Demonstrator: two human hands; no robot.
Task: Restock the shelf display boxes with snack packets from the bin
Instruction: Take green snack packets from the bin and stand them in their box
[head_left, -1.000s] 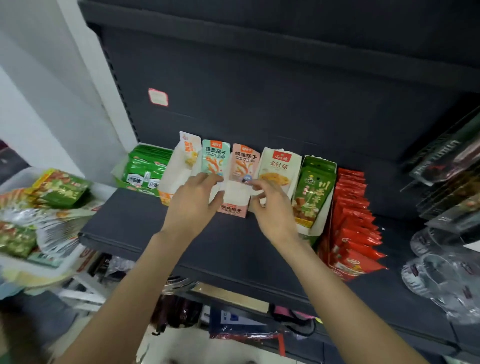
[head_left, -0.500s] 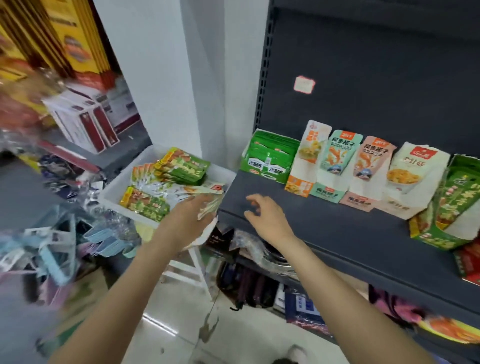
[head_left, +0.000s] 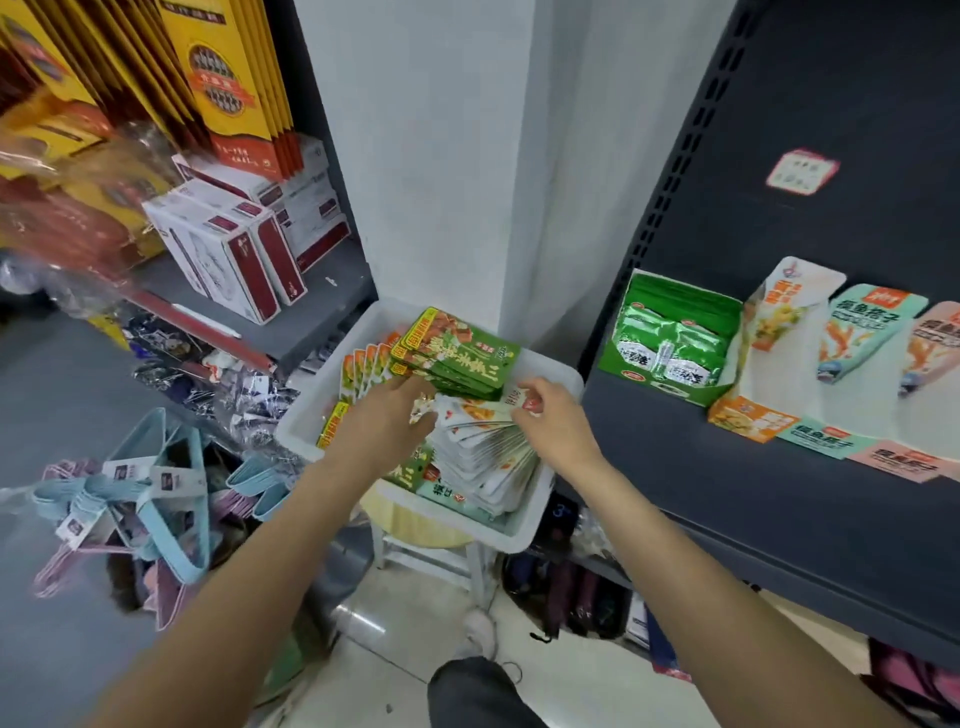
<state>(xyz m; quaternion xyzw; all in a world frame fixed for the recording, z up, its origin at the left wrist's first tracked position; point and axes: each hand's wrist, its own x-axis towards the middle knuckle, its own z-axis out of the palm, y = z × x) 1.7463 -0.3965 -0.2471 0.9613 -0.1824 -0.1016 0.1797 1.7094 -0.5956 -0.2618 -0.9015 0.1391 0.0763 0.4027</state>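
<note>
Head view. Both hands work inside the white bin (head_left: 524, 530), which rests on a stool beside the dark shelf (head_left: 779, 499). The left hand (head_left: 387, 421) reaches over a fanned stack of white snack packets (head_left: 488, 457), its fingers bent at the stack's upper left corner; whether it actually pinches a packet cannot be told. The right hand (head_left: 553, 421) grips the stack's upper right edge between thumb and curled fingers. Green packets (head_left: 457, 353) lie piled at the back of the bin, with orange-edged packets standing on edge just beside them.

On the shelf, the green display box (head_left: 675, 343) appears well filled. The orange display box (head_left: 763, 374) next to it and the teal display box (head_left: 836, 410) show mostly bare white interior and look nearly empty; a pink box is cut off at the frame edge.

Judged progress: early to middle. One box looks stocked, several await filling, and the bin holds plenty. The step in hand seems to be gathering white packets for carrying to the shelf.
</note>
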